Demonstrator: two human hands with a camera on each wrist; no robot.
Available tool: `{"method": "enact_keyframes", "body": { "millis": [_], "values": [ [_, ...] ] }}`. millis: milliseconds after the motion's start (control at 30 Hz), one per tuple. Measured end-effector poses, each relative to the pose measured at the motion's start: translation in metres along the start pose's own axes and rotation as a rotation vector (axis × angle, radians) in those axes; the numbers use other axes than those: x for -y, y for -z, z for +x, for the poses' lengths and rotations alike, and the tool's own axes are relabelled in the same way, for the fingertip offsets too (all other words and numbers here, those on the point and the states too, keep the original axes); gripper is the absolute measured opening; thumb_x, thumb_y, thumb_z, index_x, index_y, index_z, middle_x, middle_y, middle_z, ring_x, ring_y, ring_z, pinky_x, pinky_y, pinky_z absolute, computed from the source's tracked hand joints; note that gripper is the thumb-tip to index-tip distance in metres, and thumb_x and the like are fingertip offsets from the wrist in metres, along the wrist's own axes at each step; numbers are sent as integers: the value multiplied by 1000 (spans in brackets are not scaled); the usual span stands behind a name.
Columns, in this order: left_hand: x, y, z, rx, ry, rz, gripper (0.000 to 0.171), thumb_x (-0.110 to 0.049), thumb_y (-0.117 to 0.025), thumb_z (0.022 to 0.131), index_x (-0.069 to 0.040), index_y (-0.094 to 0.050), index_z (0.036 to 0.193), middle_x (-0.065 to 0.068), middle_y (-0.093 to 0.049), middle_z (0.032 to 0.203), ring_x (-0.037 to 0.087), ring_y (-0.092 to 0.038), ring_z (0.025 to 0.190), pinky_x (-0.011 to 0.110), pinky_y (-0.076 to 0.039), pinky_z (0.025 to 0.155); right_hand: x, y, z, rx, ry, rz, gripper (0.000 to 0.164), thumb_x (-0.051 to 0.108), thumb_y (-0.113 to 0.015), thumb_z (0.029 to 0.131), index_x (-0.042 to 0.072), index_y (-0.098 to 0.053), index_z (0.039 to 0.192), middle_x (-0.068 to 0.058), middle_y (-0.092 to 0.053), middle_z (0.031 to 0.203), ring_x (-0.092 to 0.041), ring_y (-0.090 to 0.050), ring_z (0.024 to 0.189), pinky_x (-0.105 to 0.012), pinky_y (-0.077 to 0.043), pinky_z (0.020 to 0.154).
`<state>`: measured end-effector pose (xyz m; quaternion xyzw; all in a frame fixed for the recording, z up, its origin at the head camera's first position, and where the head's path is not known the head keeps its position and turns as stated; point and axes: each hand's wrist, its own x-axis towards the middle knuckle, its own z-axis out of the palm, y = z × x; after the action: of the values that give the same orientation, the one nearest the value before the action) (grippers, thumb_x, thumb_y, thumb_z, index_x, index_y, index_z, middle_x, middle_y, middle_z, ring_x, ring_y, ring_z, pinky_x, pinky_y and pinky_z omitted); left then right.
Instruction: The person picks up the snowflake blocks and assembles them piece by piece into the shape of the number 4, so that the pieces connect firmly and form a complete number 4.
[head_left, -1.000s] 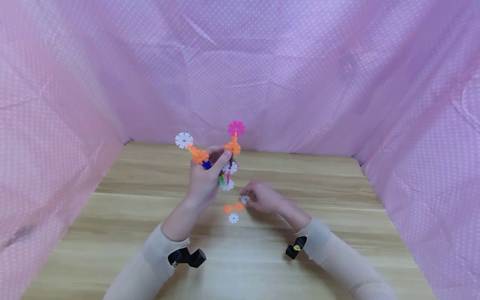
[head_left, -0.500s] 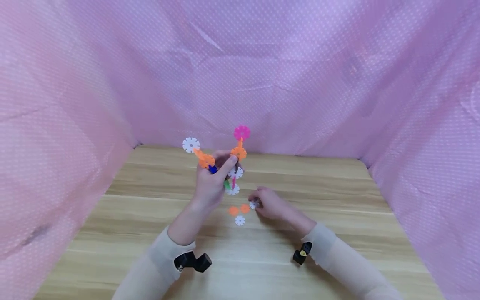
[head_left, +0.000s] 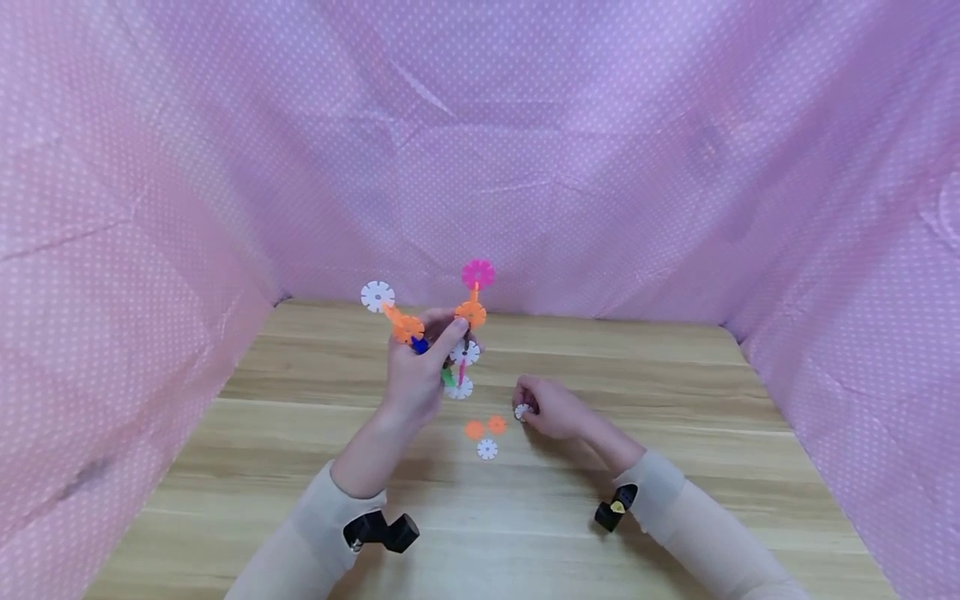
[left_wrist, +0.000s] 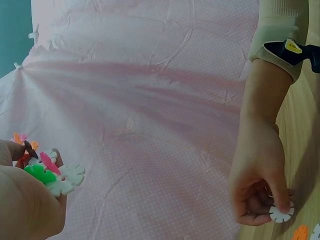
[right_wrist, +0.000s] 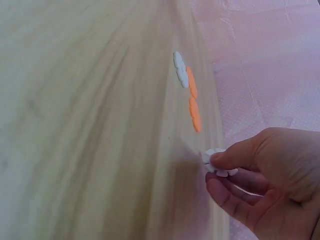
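My left hand (head_left: pixel 416 379) holds up a model of interlocked snowflake discs (head_left: pixel 450 333): white, orange, pink, blue and green pieces. In the left wrist view the model's lower green and white discs (left_wrist: pixel 55 177) poke out from my fingers. My right hand (head_left: pixel 551 408) is low over the wooden table (head_left: pixel 675 375) and pinches a single white disc (head_left: pixel 522 411), also seen as the white disc (right_wrist: pixel 216 164) and the white disc (left_wrist: pixel 280 212). Two orange discs (head_left: pixel 485 427) and a white disc (head_left: pixel 487 449) lie loose on the table between my hands.
Pink dotted cloth (head_left: pixel 675 167) walls the table at the back and both sides. Black wrist camera mounts (head_left: pixel 378 531) sit on both sleeves. The loose discs (right_wrist: pixel 187 82) lie in a row near the right hand.
My right hand has lifted the white disc off the table and drawn it a little right, away from the loose discs. The left hand keeps the model upright.
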<state>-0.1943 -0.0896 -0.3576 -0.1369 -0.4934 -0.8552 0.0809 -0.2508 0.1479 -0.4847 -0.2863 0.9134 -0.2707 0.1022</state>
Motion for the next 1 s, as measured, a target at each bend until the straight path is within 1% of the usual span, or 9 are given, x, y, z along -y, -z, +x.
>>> {"method": "enact_keyframes", "body": {
  "millis": [67, 167, 300, 433, 533, 700, 1000],
  "values": [
    [-1, 0, 0, 1, 2, 2, 32, 6, -61, 101, -21, -76, 94, -2, -76, 84, 14, -75, 70, 22, -69, 70, 1, 5, 0, -37, -9, 33, 14, -1, -71, 94, 10, -65, 101, 2, -69, 89, -7, -61, 79, -19, -57, 69],
    [-1, 0, 0, 0, 8, -1, 30, 5, -62, 101, -20, -75, 94, -1, -75, 84, 16, -76, 70, 23, -69, 70, 4, 17, 1, -117, -9, 67, 11, 1, -71, 96, 9, -67, 102, 0, -72, 89, -7, -63, 79, -20, -58, 68],
    [0, -1, 3, 18, 7, -4, 27, 4, -63, 102, -18, -76, 94, 1, -75, 83, 16, -76, 71, 23, -69, 71, 15, 40, -1, -239, 37, 97, 7, 3, -73, 97, 5, -69, 103, -4, -75, 90, -11, -67, 81, -23, -62, 71],
    [1, -2, 5, 47, 4, -9, 30, 5, -62, 102, -19, -77, 94, 0, -75, 83, 15, -75, 70, 24, -69, 71, 26, 60, -6, -334, 87, 92, 6, 3, -75, 97, 4, -70, 101, -6, -76, 90, -15, -72, 82, -27, -66, 74],
    [1, -3, 4, 50, -5, 3, 34, 6, -60, 102, -22, -77, 94, -3, -76, 83, 14, -75, 70, 22, -69, 70, 33, 71, -8, -376, 117, 69, 6, 4, -75, 97, 5, -71, 102, -5, -78, 92, -17, -75, 84, -29, -69, 75],
    [1, -3, 3, 51, -16, 20, 36, 7, -60, 102, -23, -78, 93, -5, -76, 84, 12, -75, 71, 21, -68, 70, 42, 82, -13, -422, 160, 50, 8, 3, -76, 97, 4, -71, 103, -6, -79, 93, -19, -77, 84, -33, -70, 76],
    [-1, -4, 2, 49, -23, 52, 36, 5, -61, 101, -25, -78, 93, -5, -76, 85, 10, -74, 76, 21, -68, 71, 57, 95, -20, -482, 198, 55, 8, 3, -77, 96, 6, -73, 102, -5, -79, 94, -18, -77, 83, -31, -71, 76]
  ]
}}
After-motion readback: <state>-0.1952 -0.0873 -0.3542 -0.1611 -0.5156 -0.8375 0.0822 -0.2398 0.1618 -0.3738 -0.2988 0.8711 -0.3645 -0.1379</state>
